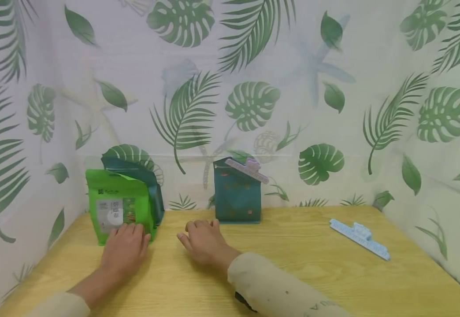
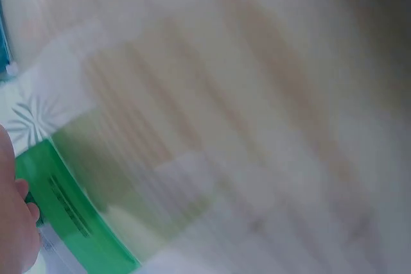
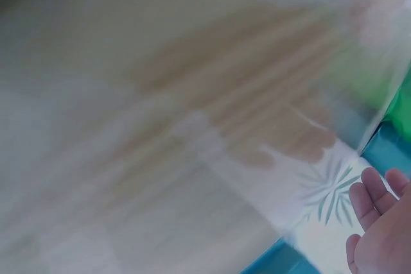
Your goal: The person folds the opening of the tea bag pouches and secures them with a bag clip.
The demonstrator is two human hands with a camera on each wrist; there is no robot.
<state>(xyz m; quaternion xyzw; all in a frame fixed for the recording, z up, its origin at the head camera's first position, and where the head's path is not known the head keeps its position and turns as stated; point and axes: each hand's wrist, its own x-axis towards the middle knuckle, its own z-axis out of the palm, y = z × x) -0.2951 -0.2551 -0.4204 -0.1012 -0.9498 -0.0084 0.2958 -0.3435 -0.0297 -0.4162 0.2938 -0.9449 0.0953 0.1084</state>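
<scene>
A bright green pouch (image 1: 118, 210) stands at the left of the wooden table (image 1: 293, 273), with a dark teal pouch (image 1: 146, 185) leaning behind it. My left hand (image 1: 124, 247) lies on the table with its fingertips against the green pouch's lower front; the left wrist view shows the same green pouch (image 2: 70, 213) beside that hand (image 2: 14, 222), blurred. My right hand (image 1: 203, 241) rests palm down, fingers relaxed, just in front of a second teal pouch (image 1: 238, 197) whose top is sealed by a lilac clip (image 1: 250, 169). In the right wrist view the right hand (image 3: 379, 222) holds nothing.
A light blue sealing clip (image 1: 360, 238) lies loose on the right part of the table. Leaf-patterned cloth walls (image 1: 333, 110) close in the back and both sides. Both wrist views are heavily motion-blurred.
</scene>
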